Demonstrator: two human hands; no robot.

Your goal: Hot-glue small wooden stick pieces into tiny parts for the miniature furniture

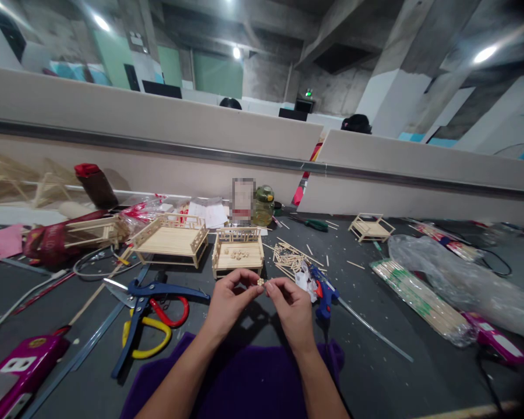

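Centrally, left hand (229, 299) and right hand (290, 302) both pinching one tiny wooden piece (261, 282) above the counter (375, 361): best held lightly, near the miniature bench (238, 251).

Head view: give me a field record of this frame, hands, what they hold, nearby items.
left hand: fingertips pinch a tiny wooden piece, shared with the other hand
right hand: fingertips on the same piece, from the right
surface: dark table, purple cloth under the forearms
just beyond hands: small stick-built bench with little round bits on its seat
left of it: larger stick bench
tools: blue-handled cutter, red and yellow-handled tools, blue glue gun
stock: loose sticks, bagged sticks
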